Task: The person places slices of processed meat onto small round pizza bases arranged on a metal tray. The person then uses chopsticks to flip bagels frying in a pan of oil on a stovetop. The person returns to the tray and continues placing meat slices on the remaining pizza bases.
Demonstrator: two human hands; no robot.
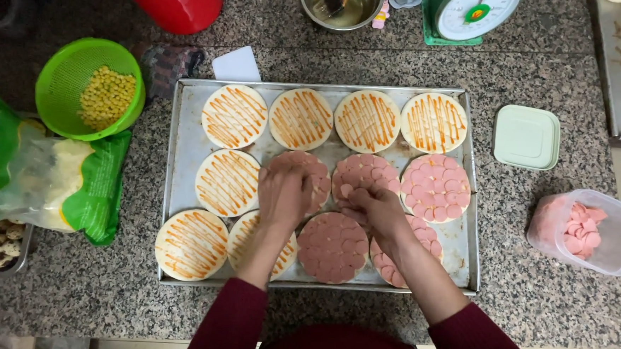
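Observation:
A metal baking tray [184, 143] on the granite counter holds round dough bases in three rows. Several bases carry only orange and white sauce stripes, such as the one at top left [234, 116]. Others are covered with pink sausage slices, like the one at middle right [435, 187]. My left hand [283, 194] rests palm down on the sausage-topped base in the middle row [312, 169]. My right hand [376, 208] pinches pink slices at the lower edge of the neighbouring sausage base [366, 174]. Both sleeves are dark red.
A clear tub of pink sausage slices [582, 230] stands right of the tray, its pale green lid [526, 137] behind it. A green colander of corn [90, 88], a cheese bag [41, 174], a red container [171, 1], a steel bowl [340, 5] and a kitchen scale [471, 13] ring the tray.

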